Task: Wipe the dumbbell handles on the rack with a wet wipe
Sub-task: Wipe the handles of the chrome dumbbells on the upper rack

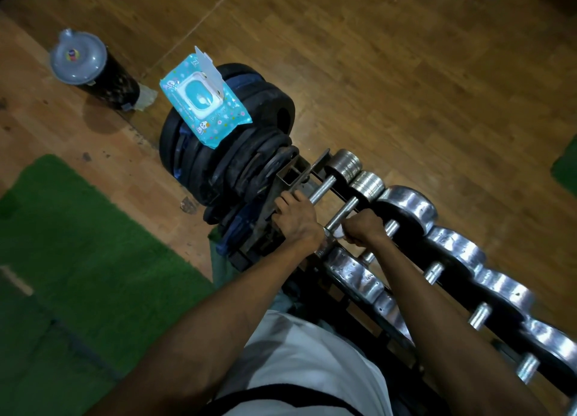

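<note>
Left hand: my left hand curls its fingers over the near end of the first dumbbell, at the end of the rack, and holds it.
Right hand: my right hand is closed in a fist round the wet wipe on the second dumbbell handle.
Wet wipe: the wet wipe shows only as a small white fold at the thumb side of my fist, against the handle.
First handle: the first dumbbell handle is bare steel, running from my left hand up to its round end weight.
Rack: the rack is a dark metal frame carrying a row of chrome dumbbells side by side, away to my right.
Wipes packet: the blue wipes packet lies on top of the stack of black weight plates; its plastic lid stands open; whether a wipe sits in the opening I cannot tell.
Bin: a dark cylindrical bin with a grey closed lid stands on the wooden floor; contents hidden.
Mat: a green mat lies on the floor to my left.
</note>
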`<act>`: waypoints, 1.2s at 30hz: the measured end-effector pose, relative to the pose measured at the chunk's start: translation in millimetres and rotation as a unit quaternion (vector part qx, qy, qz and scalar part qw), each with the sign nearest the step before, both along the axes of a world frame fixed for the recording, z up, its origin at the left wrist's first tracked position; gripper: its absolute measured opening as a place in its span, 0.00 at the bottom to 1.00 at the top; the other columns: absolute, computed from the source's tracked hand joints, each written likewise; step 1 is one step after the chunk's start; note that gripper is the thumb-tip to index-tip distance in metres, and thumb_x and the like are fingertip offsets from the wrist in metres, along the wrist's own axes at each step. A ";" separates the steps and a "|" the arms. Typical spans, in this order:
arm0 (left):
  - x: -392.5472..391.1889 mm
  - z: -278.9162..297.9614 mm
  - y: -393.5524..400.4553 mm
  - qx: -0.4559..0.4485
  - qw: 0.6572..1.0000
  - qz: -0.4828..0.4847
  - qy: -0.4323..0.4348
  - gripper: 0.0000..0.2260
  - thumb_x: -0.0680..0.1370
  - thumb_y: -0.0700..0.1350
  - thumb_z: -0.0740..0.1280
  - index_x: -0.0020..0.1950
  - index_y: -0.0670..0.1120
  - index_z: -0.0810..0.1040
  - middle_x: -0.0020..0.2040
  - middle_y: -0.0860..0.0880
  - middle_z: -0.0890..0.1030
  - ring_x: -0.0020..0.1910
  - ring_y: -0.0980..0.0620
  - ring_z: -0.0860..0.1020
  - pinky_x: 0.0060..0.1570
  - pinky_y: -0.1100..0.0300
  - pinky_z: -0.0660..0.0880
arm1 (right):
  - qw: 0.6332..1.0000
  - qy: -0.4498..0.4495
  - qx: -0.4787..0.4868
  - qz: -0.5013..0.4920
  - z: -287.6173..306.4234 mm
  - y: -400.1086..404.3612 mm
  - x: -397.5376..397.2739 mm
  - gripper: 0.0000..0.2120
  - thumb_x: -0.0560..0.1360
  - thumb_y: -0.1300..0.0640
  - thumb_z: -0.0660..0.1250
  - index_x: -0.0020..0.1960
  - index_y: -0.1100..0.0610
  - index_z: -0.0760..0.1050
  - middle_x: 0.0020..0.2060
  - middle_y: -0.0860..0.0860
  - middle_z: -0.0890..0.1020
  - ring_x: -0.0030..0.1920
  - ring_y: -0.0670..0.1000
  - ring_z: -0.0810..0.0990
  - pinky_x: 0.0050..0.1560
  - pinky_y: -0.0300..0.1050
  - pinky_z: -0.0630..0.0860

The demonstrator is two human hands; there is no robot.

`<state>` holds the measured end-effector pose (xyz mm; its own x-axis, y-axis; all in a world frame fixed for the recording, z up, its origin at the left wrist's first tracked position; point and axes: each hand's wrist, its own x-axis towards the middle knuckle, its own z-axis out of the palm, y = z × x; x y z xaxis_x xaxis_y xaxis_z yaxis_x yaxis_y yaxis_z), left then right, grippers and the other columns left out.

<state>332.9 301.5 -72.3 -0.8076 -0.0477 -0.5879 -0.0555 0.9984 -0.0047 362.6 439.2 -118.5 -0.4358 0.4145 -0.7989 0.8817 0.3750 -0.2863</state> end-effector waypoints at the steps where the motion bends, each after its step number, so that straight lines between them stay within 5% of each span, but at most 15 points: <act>1: -0.2 0.7 0.0 0.003 1.000 -0.001 0.002 0.39 0.68 0.49 0.81 0.69 0.42 0.62 0.67 0.40 0.66 0.67 0.42 0.67 0.51 0.51 0.76 | 0.999 0.019 0.032 0.034 12.1 -2.4 -0.5 0.10 0.67 0.55 0.66 0.36 0.61 0.82 0.32 0.57 0.84 0.36 0.58 0.85 0.41 0.50 0.84; 4: -1.0 3.5 0.2 0.007 1.000 -0.003 -0.008 0.38 0.68 0.47 0.80 0.69 0.42 0.61 0.68 0.39 0.66 0.67 0.41 0.66 0.51 0.50 0.75 | 0.965 0.140 0.179 0.129 26.4 -4.5 -1.9 0.12 0.72 0.53 0.66 0.33 0.59 0.77 0.31 0.53 0.80 0.35 0.59 0.82 0.32 0.42 0.70; 6: -1.2 5.0 0.3 -0.002 1.000 -0.004 -0.021 0.43 0.65 0.51 0.84 0.68 0.43 0.61 0.67 0.40 0.65 0.66 0.42 0.66 0.49 0.50 0.75 | 0.878 0.227 0.316 0.278 27.6 -7.6 -3.4 0.09 0.75 0.55 0.69 0.38 0.57 0.81 0.37 0.54 0.81 0.38 0.59 0.81 0.31 0.41 0.62; 9: -1.1 4.2 0.0 -0.005 1.000 -0.008 -0.022 0.45 0.62 0.55 0.85 0.67 0.43 0.61 0.66 0.40 0.65 0.66 0.42 0.66 0.45 0.51 0.72 | 0.751 0.247 0.388 0.473 13.1 0.2 -7.3 0.09 0.74 0.59 0.75 0.53 0.59 0.82 0.48 0.56 0.80 0.44 0.58 0.81 0.28 0.42 0.62; 13: 0.1 4.1 -0.9 0.005 1.000 -0.004 -0.012 0.42 0.65 0.55 0.83 0.67 0.43 0.61 0.67 0.40 0.65 0.66 0.42 0.66 0.48 0.51 0.73 | 0.677 0.212 0.379 0.594 -6.6 18.6 -3.2 0.07 0.75 0.58 0.73 0.51 0.60 0.82 0.55 0.58 0.77 0.53 0.59 0.78 0.31 0.47 0.73; 20: -1.3 5.1 0.1 -0.002 1.000 -0.004 -0.026 0.46 0.61 0.57 0.85 0.67 0.44 0.61 0.66 0.40 0.65 0.66 0.43 0.66 0.44 0.51 0.70 | 0.619 0.108 0.394 0.671 2.2 -1.8 -7.8 0.12 0.80 0.57 0.65 0.61 0.59 0.76 0.55 0.57 0.74 0.53 0.57 0.74 0.40 0.49 0.67; 25: 1.8 2.1 -1.8 0.015 1.000 0.006 0.003 0.35 0.69 0.50 0.80 0.67 0.44 0.62 0.68 0.40 0.66 0.67 0.42 0.66 0.48 0.51 0.73 | 0.658 0.056 0.349 0.665 4.0 -17.9 -21.0 0.20 0.79 0.55 0.68 0.66 0.62 0.68 0.50 0.52 0.79 0.46 0.50 0.78 0.31 0.45 0.63; 28: 4.7 2.5 -3.4 0.017 1.000 -0.001 0.016 0.34 0.71 0.50 0.79 0.68 0.44 0.62 0.67 0.40 0.66 0.67 0.42 0.66 0.51 0.51 0.74 | 0.657 0.044 0.312 0.685 8.5 -19.6 -34.9 0.23 0.79 0.54 0.70 0.70 0.60 0.67 0.55 0.51 0.80 0.52 0.50 0.81 0.37 0.44 0.68; 33: 6.1 2.3 -5.2 0.021 1.000 -0.004 0.021 0.36 0.70 0.50 0.80 0.69 0.43 0.62 0.68 0.40 0.67 0.68 0.42 0.66 0.55 0.50 0.75 | 0.664 0.018 0.271 0.697 25.2 -16.9 -57.8 0.16 0.76 0.53 0.73 0.61 0.54 0.77 0.49 0.49 0.83 0.48 0.51 0.83 0.39 0.45 0.72; 36: 3.8 -0.8 -5.1 0.020 1.000 0.000 0.018 0.37 0.68 0.51 0.81 0.68 0.44 0.62 0.67 0.40 0.67 0.67 0.42 0.66 0.54 0.49 0.75 | 0.650 0.072 0.282 0.701 24.8 -10.9 -47.6 0.09 0.79 0.58 0.67 0.59 0.55 0.77 0.48 0.50 0.83 0.47 0.53 0.84 0.39 0.45 0.71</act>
<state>336.7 296.4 -73.1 -0.8281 -0.0237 -0.5601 -0.0540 0.9978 0.0376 314.9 428.2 -93.6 -0.7555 -0.2625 -0.6003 -0.4622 0.8629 0.2044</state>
